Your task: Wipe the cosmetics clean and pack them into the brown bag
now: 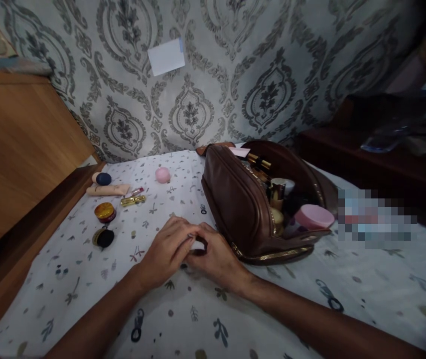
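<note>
My left hand (168, 249) and my right hand (216, 257) rest together on the patterned sheet (85, 279), fingers curled and touching around a small dark object that I cannot make out. Just right of them lies an open brown leather pouch (238, 204) with a gold zip. Inside it stand gold-capped tubes, a round pink jar (313, 217) and other cosmetics. To the left on the sheet lie a gold-lidded red tin (104, 212), a black compact (103, 238), a gold lipstick (133, 200), a beige tube (108, 189), a dark blue ball (103, 178) and a pink ball (162, 174).
A wooden headboard (18, 149) and rail run along the left. Patterned wallpaper with a white note (166, 56) stands behind. A dark wooden table (377, 149) sits at the right, and a blurred patch lies on the sheet beside the pouch.
</note>
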The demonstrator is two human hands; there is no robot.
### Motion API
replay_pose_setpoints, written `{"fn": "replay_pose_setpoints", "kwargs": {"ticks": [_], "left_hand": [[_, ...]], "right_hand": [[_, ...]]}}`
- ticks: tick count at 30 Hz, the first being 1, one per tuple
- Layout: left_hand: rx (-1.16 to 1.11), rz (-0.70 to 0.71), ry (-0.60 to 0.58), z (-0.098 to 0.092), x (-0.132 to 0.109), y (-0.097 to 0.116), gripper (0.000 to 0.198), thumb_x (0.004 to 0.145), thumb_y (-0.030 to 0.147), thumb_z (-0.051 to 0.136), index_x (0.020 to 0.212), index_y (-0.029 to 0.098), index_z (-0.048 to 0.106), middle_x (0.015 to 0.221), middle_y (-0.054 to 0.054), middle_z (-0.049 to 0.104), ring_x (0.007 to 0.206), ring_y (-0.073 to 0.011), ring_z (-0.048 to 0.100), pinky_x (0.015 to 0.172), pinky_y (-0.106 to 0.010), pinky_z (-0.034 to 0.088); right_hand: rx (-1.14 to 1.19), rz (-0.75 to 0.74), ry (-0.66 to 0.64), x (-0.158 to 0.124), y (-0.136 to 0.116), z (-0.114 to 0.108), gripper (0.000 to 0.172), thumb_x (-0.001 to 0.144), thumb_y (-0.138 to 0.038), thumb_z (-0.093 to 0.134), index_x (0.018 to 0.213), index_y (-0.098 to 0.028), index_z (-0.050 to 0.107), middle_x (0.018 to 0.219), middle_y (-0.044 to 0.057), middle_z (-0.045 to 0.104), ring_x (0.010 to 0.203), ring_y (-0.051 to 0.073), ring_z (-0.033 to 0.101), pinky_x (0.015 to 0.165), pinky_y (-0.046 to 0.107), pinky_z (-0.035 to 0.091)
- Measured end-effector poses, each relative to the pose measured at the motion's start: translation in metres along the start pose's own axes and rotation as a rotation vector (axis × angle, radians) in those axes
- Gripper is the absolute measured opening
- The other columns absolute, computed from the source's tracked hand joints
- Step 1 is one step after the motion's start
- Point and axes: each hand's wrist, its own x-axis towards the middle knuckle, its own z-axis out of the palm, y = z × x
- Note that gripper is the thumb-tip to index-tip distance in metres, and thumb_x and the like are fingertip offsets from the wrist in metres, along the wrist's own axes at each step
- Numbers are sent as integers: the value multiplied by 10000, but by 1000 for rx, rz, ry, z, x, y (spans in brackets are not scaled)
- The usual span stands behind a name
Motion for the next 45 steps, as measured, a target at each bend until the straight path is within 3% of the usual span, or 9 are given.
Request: {"fn": "replay_pose_setpoints", "kwargs": {"ticks": [3,8,12,16,22,25,29,36,45], "left_hand": [[-40,-155,35,-2,1,-2,213,993,266,449,1052,200,643,967,-67,679,950,-204,603,858,-334,470],[-163,-438,114,-3,1,-13,238,983,353,444,1007,192,618,891,-21,657,825,-173,588,779,-288,459],[-235,-514,121,0,2,-18,264,980,386,432,1012,192,608,894,-11,632,817,-165,560,775,-278,450],[-227,-535,135,3,2,-13,263,982,380,423,1054,195,595,932,-19,638,853,-170,574,785,-278,455],[-114,-444,209,6,-1,-6,240,991,347,424,1110,195,566,1068,-58,652,1005,-195,597,904,-311,454],[-61,-419,236,6,-2,-5,250,995,349,422,1142,195,552,1111,-69,644,1063,-203,592,944,-317,441],[-43,-435,275,3,-1,-5,246,992,346,436,1153,192,540,1099,-66,639,1049,-200,592,933,-314,441],[-9,-378,273,2,-2,-6,199,999,314,442,1099,193,564,1031,-57,641,974,-186,604,864,-304,469],[155,53,248,6,-4,-8,268,972,123,469,1219,188,547,1129,-84,623,1097,-189,574,951,-341,484]], "right_hand": [[-22,4,-32,-2,-4,0,378,601,-72,762,940,-203,655,915,0,585,877,193,570,767,314,460],[161,47,-43,-1,-1,1,361,613,-173,815,928,-198,641,923,10,581,846,178,572,709,292,471],[346,114,-47,0,3,3,418,656,-244,788,1004,-213,560,933,10,647,876,188,626,779,317,506],[323,103,20,1,5,2,410,670,-276,771,973,-225,501,952,18,659,913,199,642,804,333,518],[296,80,93,3,5,0,586,694,-335,771,1215,-207,535,1101,64,671,1045,237,626,948,400,495],[449,88,27,0,1,-1,647,710,-378,790,1286,-214,544,1237,72,649,1162,248,597,1033,410,467],[719,195,-13,-4,-2,2,661,798,-549,712,1363,-263,524,1328,74,598,1113,232,637,986,428,525],[835,206,-43,-2,-4,4,562,790,-539,741,1258,-258,609,1267,80,605,1092,222,627,907,402,576],[1037,223,-17,1,1,4,363,690,-405,866,993,-251,738,1075,25,667,1002,183,621,865,336,552]]}}
